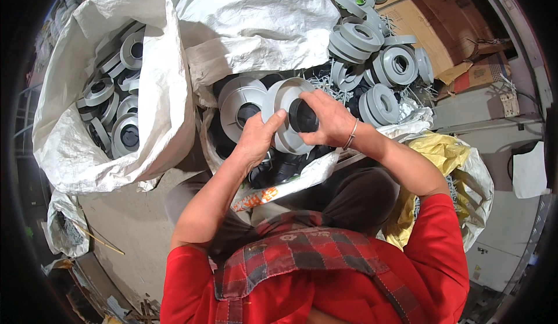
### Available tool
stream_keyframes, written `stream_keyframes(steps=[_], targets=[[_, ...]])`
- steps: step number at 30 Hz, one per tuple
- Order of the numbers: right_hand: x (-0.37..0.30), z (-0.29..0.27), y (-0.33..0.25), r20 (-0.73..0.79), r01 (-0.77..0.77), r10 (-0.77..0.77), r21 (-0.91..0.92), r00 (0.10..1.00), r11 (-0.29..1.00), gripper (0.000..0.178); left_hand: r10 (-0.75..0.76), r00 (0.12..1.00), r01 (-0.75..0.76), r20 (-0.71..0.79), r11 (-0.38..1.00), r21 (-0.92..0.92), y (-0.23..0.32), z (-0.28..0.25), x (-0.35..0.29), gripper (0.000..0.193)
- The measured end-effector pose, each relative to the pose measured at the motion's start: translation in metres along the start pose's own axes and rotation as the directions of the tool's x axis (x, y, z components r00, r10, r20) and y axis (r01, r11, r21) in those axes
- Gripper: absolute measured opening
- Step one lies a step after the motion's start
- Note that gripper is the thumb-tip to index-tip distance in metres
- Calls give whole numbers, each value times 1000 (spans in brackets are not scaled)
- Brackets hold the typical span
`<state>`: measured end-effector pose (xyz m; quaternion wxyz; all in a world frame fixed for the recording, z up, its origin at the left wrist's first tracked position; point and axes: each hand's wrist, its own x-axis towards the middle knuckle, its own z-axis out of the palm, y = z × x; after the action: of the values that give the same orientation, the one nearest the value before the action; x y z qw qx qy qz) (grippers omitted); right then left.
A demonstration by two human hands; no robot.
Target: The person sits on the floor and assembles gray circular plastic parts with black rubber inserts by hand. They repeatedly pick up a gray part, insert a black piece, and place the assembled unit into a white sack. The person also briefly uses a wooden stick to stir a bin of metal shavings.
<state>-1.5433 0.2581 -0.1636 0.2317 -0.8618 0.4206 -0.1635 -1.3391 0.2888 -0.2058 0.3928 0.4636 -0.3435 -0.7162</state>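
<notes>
In front of me, above an open white sack (314,173), my left hand (257,135) is closed on the rim of a grey plastic ring (283,93), its thumb over the edge. My right hand (331,119) grips a round black plastic cup-shaped piece (301,116) at the middle of that ring. Whether the black piece is seated in the ring or only held against it, I cannot tell. Just left of it lies another grey ring (233,95) with a black centre. More black pieces (286,166) show in the sack below my hands.
On the left stands a tall white woven sack (167,114) holding several grey rings with black centres (126,135). Loose grey rings (400,65) are heaped at the right, near cardboard (433,18). White sacking (261,21) covers the far side. A yellow bag (439,152) sits by my right elbow.
</notes>
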Motion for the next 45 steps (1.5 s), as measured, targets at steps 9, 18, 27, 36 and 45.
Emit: stream_keyframes(steps=[9,18,27,36,45], targets=[[1,-34,-14,363,355,-290,-125,886,927,79,-168,951,220,259,958,-185,26,3,-20,35],[-6,-19,-7,107,239,-228,-111,968,965,74,-155,981,183,115,938,-295,21,11,-12,41],[-13,14,0,-177,104,-98,20,979,994,72,58,987,-15,152,963,-270,3,17,-14,45],[-14,20,6,-130,-49,86,262,988,964,71,38,997,-22,61,970,-242,4,22,-12,40],[-3,21,33,171,-210,127,665,977,716,62,247,968,-249,48,910,331,5,22,-18,43]])
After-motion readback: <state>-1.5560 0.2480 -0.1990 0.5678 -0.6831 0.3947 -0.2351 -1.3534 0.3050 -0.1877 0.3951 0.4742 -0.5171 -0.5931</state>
